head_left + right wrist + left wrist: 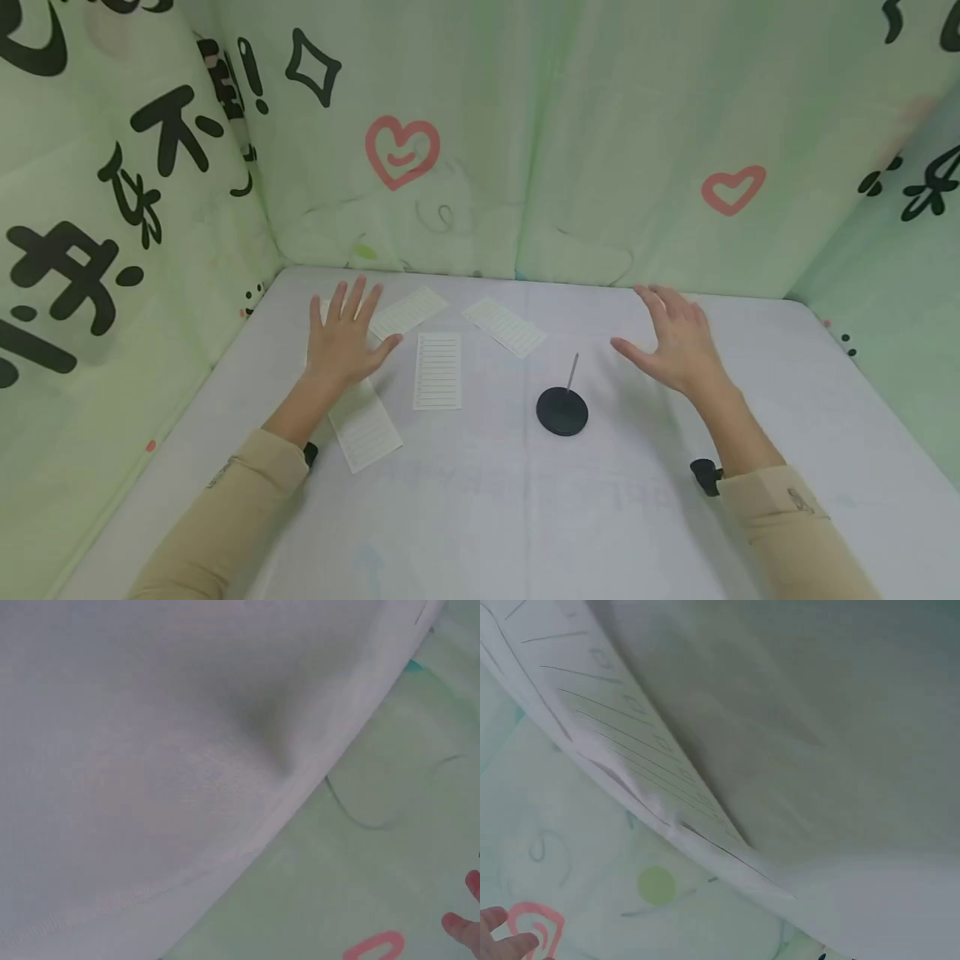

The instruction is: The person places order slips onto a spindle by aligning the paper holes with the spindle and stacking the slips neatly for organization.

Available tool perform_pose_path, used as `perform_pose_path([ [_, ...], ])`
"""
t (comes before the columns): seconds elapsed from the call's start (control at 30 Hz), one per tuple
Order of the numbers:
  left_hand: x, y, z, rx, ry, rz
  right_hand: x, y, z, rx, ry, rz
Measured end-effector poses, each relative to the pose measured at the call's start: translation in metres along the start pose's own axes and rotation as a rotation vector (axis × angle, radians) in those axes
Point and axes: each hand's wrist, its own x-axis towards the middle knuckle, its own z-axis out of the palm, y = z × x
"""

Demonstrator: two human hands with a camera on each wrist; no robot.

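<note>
On the white table (525, 517), two bare hands hover with fingers spread and straight, holding nothing. Left hand (343, 337) lies palm down over the lined paper slips, its fingers pointing toward 12 o'clock; whether the palm touches the paper beneath cannot be told. Directly below the wrist, at 6 o'clock from that hand, one paper slip (365, 427) lies flat and partly under the forearm. A second slip (438, 371) lies at 3 o'clock of the hand, just beside the thumb. A third slip (408, 312) lies at 1 o'clock, near the fingertips, and a fourth slip (504, 327) lies farther right, tilted. Right hand (675, 340) is open, thumb extended toward 9 o'clock, well apart from the slips. Between the hands, at 8 o'clock of the right hand, stands a black round base with an upright metal spike (564, 407), bare of paper. Green printed cloth (570, 150) with red hearts walls the table on three sides. Both forearms wear beige sleeves (247, 492).
</note>
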Motion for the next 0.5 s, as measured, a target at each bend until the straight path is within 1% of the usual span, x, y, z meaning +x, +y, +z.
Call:
perform_pose_path([
  [0.1,-0.004,-0.004,-0.001,0.001,0.030,0.028,-0.006,-0.003,0.005,-0.007,0.011,-0.071],
  [0.17,-0.008,-0.007,-0.001,-0.004,0.043,0.044,-0.011,-0.007,0.007,-0.012,-0.016,-0.096],
  [0.27,-0.014,-0.011,0.000,-0.011,0.049,0.066,-0.018,-0.012,0.009,-0.027,-0.081,-0.115],
  [0.4,-0.023,-0.016,0.002,-0.013,0.031,0.088,-0.023,-0.022,0.010,-0.047,-0.171,-0.141],
  [0.5,-0.028,-0.018,0.005,-0.011,0.002,0.096,-0.025,-0.028,0.013,-0.062,-0.208,-0.174],
])
